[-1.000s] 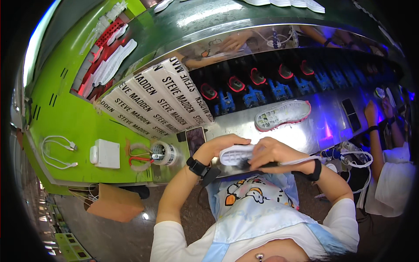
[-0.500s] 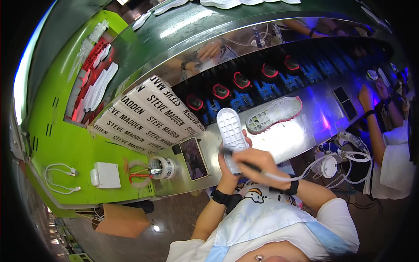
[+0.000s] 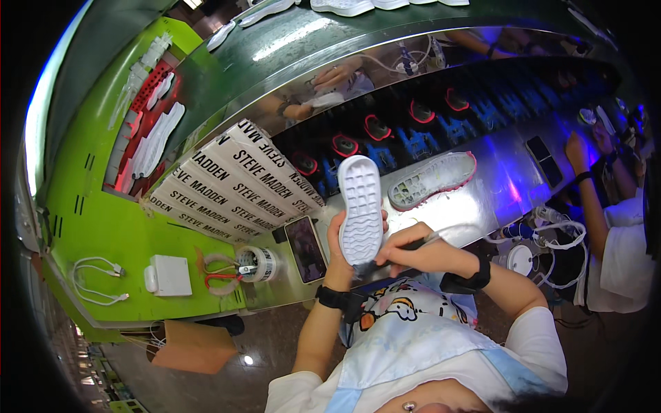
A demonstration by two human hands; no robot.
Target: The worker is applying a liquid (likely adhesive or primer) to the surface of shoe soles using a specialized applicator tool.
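Left hand: fingers curled round a white shoe sole; a loosened hold could drop it. Sole: near centre, twelve o'clock of the left wrist, tread in view. Right hand, four o'clock from sole: fingers pinched on a dark brush; a stray stroke could smear the left hand. Markings: box, nine o'clock, repeated dark capitals on white; tape roll, eight o'clock, dark lettering, partly turned away.

Left fingers hold a white shoe sole.
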